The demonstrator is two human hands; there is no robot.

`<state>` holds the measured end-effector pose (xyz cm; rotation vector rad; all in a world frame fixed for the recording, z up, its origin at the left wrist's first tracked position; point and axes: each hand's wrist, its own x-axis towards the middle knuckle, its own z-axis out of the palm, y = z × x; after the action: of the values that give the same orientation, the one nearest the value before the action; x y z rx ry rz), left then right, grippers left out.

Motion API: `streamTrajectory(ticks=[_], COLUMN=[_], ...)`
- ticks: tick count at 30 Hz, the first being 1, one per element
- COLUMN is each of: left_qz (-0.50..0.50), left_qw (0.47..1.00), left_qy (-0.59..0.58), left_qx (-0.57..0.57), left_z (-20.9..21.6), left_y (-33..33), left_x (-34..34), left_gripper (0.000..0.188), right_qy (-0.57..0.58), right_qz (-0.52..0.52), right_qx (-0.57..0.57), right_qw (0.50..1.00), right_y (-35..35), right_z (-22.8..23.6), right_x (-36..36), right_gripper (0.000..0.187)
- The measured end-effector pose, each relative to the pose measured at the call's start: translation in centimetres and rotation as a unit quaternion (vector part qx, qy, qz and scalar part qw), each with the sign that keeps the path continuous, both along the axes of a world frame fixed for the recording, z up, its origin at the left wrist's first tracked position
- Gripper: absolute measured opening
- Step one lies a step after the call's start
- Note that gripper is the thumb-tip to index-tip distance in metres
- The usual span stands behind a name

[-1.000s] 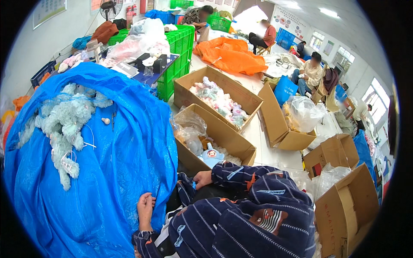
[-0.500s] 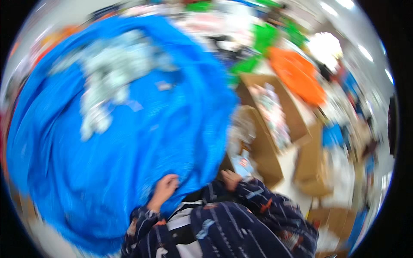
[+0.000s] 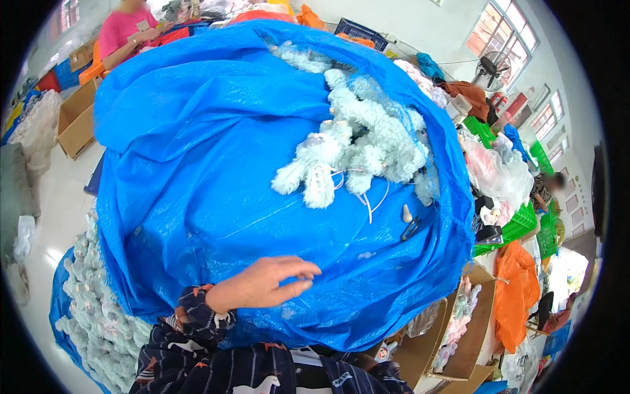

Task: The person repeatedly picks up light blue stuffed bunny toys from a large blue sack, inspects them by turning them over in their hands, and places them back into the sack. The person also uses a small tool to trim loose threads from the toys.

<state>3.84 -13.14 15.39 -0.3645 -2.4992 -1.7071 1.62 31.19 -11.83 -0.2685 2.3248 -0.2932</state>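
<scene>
A wide blue plastic sheet (image 3: 236, 190) spreads before me, its edges raised in folds. My left hand (image 3: 269, 282) hovers over its near part, empty, with fingers stretched forward and the thumb apart. On the far right half of the sheet lies a heap of fluffy pale-green plush pieces (image 3: 374, 131), some with thin pale ribbons (image 3: 367, 200) trailing off. Just right of these rest a small beige peg-shaped object (image 3: 407, 213) and a small dark tool (image 3: 411, 228), possibly thread snips. My right hand is out of sight; only sleeve shows low down.
More pale-green plush (image 3: 98, 308) is piled at the lower left. Cardboard boxes (image 3: 472, 328) with pink plush stand at the lower right, near an orange sack (image 3: 515, 292) and green crates (image 3: 518, 226). A person in pink (image 3: 118, 33) sits at the far left.
The view has swung left, so the sheet and plush now lie further right. My left hand has come off the sheet's near edge and opened. My right hand has dropped from view.
</scene>
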Motion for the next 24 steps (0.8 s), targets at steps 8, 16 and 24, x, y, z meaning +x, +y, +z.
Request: streamTrajectory(ticks=[8, 16, 24], left_qz=[0.363, 0.348, 0.253], left_qw=[0.888, 0.878, 0.894], left_qy=[0.172, 0.108, 0.224], left_qx=[-0.223, -0.312, -0.294], left_z=[-1.7, -5.2, -0.4], left_y=[-5.7, -5.6, 2.6], left_x=[-9.3, -9.6, -3.7], left_gripper=[0.034, 0.028, 0.023], right_qy=[-0.048, -0.116, 0.244], right_qz=[0.02, 0.004, 0.107], right_qx=[-0.139, -0.254, -0.449], right_qw=[0.989, 0.96, 0.853], right_y=[0.1, -9.3, -24.6], right_z=[1.7, 22.8, 23.9], right_x=[-1.4, -4.7, -4.8], right_gripper=[0.037, 0.033, 0.057])
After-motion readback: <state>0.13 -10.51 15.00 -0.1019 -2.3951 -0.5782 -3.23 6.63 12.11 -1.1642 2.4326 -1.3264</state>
